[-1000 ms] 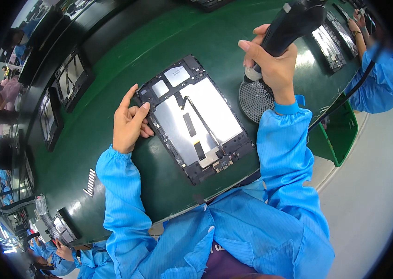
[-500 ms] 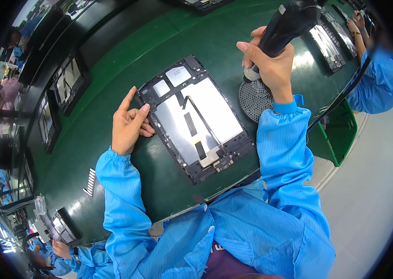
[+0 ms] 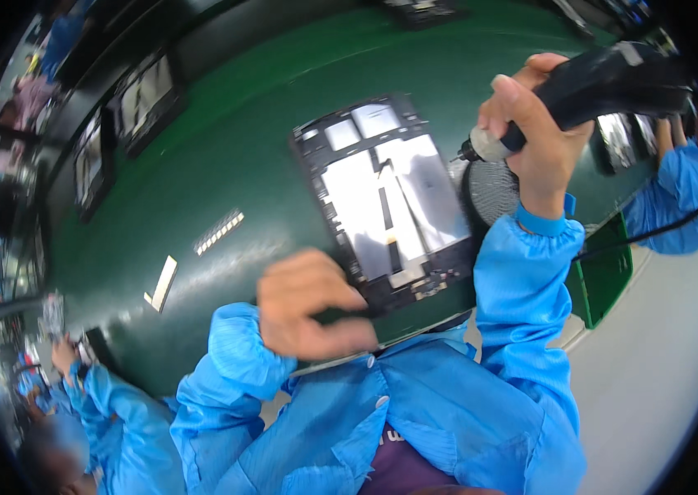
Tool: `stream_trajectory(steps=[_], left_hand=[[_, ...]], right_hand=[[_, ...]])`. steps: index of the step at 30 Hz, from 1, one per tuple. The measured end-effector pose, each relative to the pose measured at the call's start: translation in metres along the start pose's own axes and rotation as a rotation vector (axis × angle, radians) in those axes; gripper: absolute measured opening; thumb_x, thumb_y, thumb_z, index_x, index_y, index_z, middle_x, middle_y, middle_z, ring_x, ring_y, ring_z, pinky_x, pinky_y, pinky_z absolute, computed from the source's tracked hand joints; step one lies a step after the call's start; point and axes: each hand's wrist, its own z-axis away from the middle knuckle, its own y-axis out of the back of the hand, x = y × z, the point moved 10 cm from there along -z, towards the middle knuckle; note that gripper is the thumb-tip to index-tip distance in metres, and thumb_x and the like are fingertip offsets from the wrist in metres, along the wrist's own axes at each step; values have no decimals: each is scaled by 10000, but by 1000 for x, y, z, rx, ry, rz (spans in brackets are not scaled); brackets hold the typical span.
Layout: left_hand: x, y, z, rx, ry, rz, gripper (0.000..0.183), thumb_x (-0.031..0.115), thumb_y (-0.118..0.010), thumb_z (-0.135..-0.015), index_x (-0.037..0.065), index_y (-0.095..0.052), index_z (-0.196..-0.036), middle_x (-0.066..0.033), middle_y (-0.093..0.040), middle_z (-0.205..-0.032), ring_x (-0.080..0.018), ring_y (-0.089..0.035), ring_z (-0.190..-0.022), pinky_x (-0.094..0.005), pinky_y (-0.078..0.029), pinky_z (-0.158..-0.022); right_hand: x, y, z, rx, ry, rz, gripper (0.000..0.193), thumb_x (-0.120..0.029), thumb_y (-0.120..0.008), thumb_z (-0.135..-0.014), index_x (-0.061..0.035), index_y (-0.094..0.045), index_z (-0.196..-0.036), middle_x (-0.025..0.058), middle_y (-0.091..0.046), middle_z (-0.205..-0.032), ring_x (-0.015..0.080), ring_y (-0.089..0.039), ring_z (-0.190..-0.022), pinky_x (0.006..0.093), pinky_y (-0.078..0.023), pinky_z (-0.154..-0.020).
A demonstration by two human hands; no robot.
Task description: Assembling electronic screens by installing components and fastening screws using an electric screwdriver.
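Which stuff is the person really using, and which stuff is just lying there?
Being used:
- opened tablet, by the left hand
- black electric screwdriver, held in the right hand
- round mesh dish under the tool's tip

Just lying there:
- white strip
- white slip
- green bin
- other tablets farther back

Bare green mat left of the opened tablet; round mesh dish seemingly crowds its right
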Motion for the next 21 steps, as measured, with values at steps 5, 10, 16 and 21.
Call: stream_trajectory(steps=[5, 10, 16, 21], left_hand=[[103, -33, 13, -463, -163, 960, 535, 532, -734, -607, 40, -578, -748, -88, -543, -710, -258, -541, -612, -323, -421, -502], [114, -13, 7, -392, -315, 991, 410, 414, -762, -628, 62, -575, -726, -46, -537, -632, -238, -548, -559, -305, -407, -476], [117, -1, 8, -358, -335, 1131, 435, 398, -810, -564, 59, -585, -717, -43, -533, -620, -224, -550, -552, -295, -400, -466], [114, -12, 11, -438, -264, 1077, 422, 390, -819, -558, 69, -591, -709, -50, -545, -637, -223, -552, -557, -294, -402, -469]], right_hand=[[14, -96, 17, -266, -107, -25, 339, 4, -634, -763, 36, -467, -1057, 73, -528, -628, 148, -521, -488, 304, -467, -509], [43, -161, 29, -424, -150, -25, 310, 55, -678, -732, 42, -498, -985, 83, -583, -612, 147, -560, -490, 264, -459, -491], [57, -170, 34, -402, -147, -24, 281, -40, -750, -714, 25, -557, -909, 35, -588, -571, 98, -560, -466, 209, -427, -448], [63, -171, 34, -409, -146, -9, 278, -40, -749, -719, 27, -556, -907, 37, -588, -573, 96, -560, -468, 209, -428, -449]])
